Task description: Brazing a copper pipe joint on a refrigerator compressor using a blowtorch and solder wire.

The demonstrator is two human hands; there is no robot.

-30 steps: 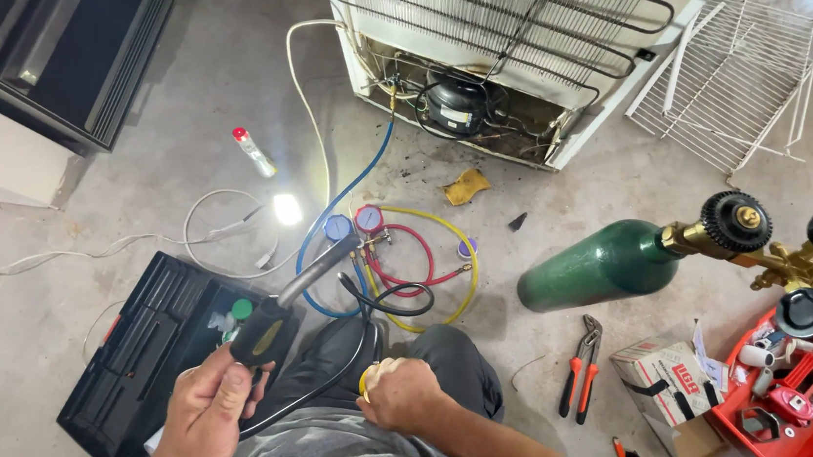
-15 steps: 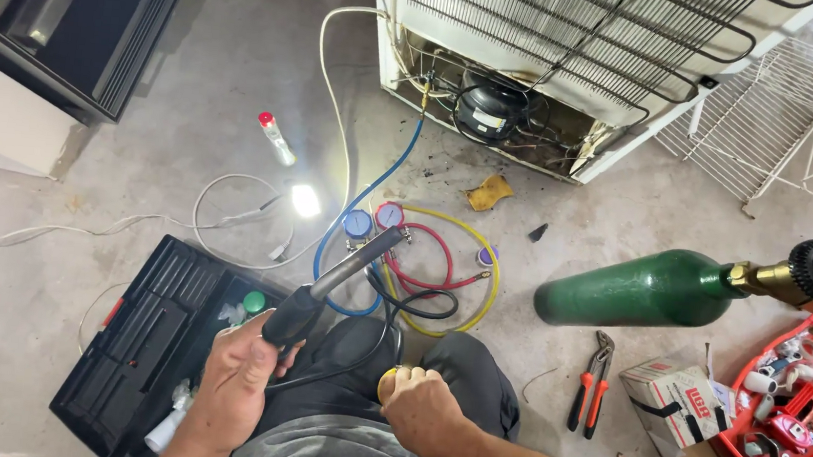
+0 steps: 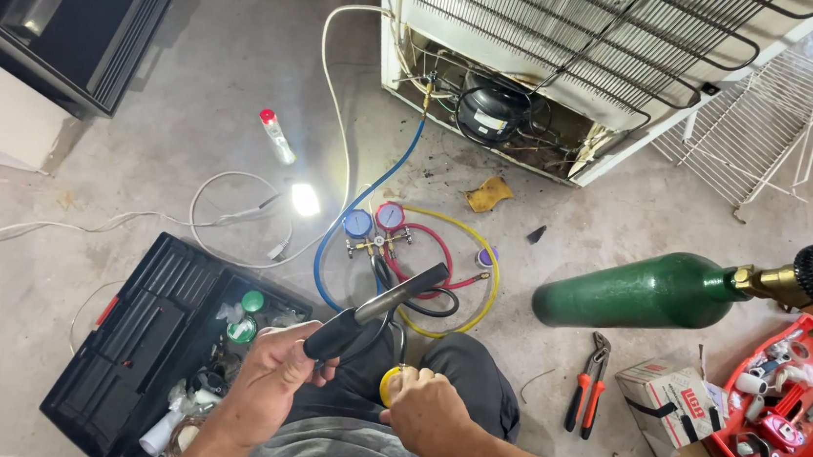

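My left hand (image 3: pixel 277 369) is wrapped around the black rubber grip of a metal-barrelled torch tool (image 3: pixel 375 311); the barrel slants up and right, its tip over the hoses. My right hand (image 3: pixel 425 411) is closed on a small yellow round object (image 3: pixel 390 384), just below the tool's grip. Most of that object is hidden by my fingers, so I can't tell what it is.

I'm sitting on the grey concrete floor (image 3: pixel 195 73), knee in dark trousers under both hands.

Straight ahead: manifold gauge set with a blue dial and a red dial (image 3: pixel 375 224), plus blue, red and yellow hoses (image 3: pixel 467 263) coiled around it. The blue hose runs up to the open back of the white fridge (image 3: pixel 577 67), where the black compressor (image 3: pixel 491 109) sits low in the cavity.

Left of me: open black plastic toolbox (image 3: pixel 149 319) with small parts, touching my left forearm's side. Beyond it a small lit work lamp (image 3: pixel 304 199) and a white spray can with a red cap (image 3: pixel 275 135).

Right: green steel gas cylinder with a brass regulator (image 3: pixel 641 290) lying on its side, orange-handled pliers (image 3: pixel 586 383) near it, a cardboard box (image 3: pixel 671 404), and a red plastic tray of fittings (image 3: pixel 786 428). A white wire shelf (image 3: pixel 758 127) leans by the fridge.
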